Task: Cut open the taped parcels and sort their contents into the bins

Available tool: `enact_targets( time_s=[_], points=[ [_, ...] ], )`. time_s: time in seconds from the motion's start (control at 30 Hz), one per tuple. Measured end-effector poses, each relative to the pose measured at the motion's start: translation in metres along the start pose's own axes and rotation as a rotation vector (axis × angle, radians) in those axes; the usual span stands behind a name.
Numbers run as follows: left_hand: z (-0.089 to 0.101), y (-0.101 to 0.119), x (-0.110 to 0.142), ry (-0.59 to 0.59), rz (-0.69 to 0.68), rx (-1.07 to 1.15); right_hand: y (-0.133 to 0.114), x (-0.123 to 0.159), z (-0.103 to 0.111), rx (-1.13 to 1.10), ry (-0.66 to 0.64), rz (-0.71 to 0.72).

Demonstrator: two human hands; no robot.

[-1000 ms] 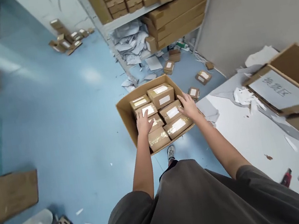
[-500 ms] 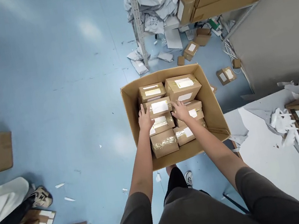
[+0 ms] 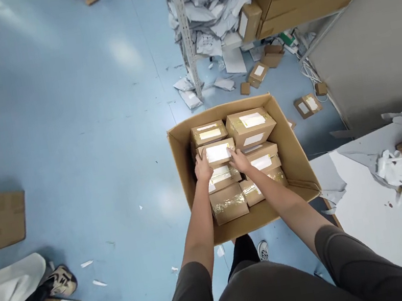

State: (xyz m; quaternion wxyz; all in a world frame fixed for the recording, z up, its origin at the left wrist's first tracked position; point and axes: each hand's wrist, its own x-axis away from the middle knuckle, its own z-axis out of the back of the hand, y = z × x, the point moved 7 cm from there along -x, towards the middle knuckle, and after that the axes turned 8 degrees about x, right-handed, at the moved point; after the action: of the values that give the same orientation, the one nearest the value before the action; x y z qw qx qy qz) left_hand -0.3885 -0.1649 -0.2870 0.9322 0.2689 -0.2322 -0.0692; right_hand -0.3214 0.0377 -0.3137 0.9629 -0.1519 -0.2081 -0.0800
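A large open cardboard carton (image 3: 295,154) stands on the blue floor in front of me, packed with several small taped brown boxes with white labels. My left hand (image 3: 203,167) grips the left side of one small labelled box (image 3: 218,152) in the carton's middle left. My right hand (image 3: 239,160) grips the same box's right side. Both hands have fingers curled onto it. Another small box (image 3: 209,133) lies just behind it, and a bigger one (image 3: 251,126) sits at the back right.
A metal shelf post (image 3: 184,29) with piled white mailers and long cartons stands beyond the carton. Small boxes lie scattered on the floor. A white table (image 3: 377,223) with torn paper is at right. Another person's leg and shoe (image 3: 63,281) are at lower left, by more boxes.
Both hands moved inward from lying flat on the boxes and closed on the two sides of the middle labelled box. The camera tilted down and then drew slightly back.
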Motion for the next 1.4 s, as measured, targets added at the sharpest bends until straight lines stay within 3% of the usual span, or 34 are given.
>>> enact_targets(
  time_s=[0.17, 0.3, 0.4, 0.47, 0.53, 0.63, 0.73, 0.83, 0.9, 1.0, 1.1, 1.2, 1.3, 1.4],
  points=[
    [0.048, 0.051, 0.053, 0.15, -0.091, -0.04, -0.003, 0.049, 0.059, -0.023, 0.231, 0.007],
    [0.075, 0.119, 0.101, 0.24, -0.25, -0.023, 0.024, 0.121, 0.11, -0.044, 0.417, -0.053],
    [0.072, 0.184, 0.134, 0.234, -0.4, -0.005, 0.063, 0.187, 0.142, -0.051, 0.53, -0.147],
    [0.057, 0.231, 0.157, 0.206, -0.49, -0.001, 0.096, 0.235, 0.158, -0.06, 0.605, -0.224],
    [0.031, 0.279, 0.184, 0.166, -0.562, -0.009, 0.133, 0.288, 0.168, -0.075, 0.676, -0.308],
    [-0.028, 0.347, 0.237, 0.066, -0.65, -0.022, 0.195, 0.378, 0.165, -0.111, 0.749, -0.459],
    [-0.104, 0.404, 0.301, -0.061, -0.732, -0.027, 0.26, 0.476, 0.141, -0.154, 0.773, -0.629],
    [-0.192, 0.446, 0.365, -0.212, -0.787, -0.045, 0.322, 0.568, 0.1, -0.204, 0.749, -0.779],
    [-0.253, 0.461, 0.403, -0.315, -0.788, -0.063, 0.362, 0.619, 0.068, -0.246, 0.722, -0.857],
    [-0.337, 0.465, 0.449, -0.445, -0.755, -0.083, 0.414, 0.672, 0.023, -0.338, 0.681, -0.927],
    [-0.398, 0.45, 0.482, -0.555, -0.71, -0.132, 0.452, 0.698, -0.015, -0.496, 0.619, -0.949],
    [-0.419, 0.433, 0.495, -0.601, -0.702, -0.242, 0.47, 0.708, -0.035, -0.625, 0.575, -0.935],
    [-0.406, 0.434, 0.486, -0.586, -0.772, -0.365, 0.468, 0.719, -0.038, -0.636, 0.57, -0.986],
    [-0.387, 0.451, 0.462, -0.604, -0.891, -0.46, 0.44, 0.729, -0.036, -0.578, 0.601, -1.129]
  ],
)
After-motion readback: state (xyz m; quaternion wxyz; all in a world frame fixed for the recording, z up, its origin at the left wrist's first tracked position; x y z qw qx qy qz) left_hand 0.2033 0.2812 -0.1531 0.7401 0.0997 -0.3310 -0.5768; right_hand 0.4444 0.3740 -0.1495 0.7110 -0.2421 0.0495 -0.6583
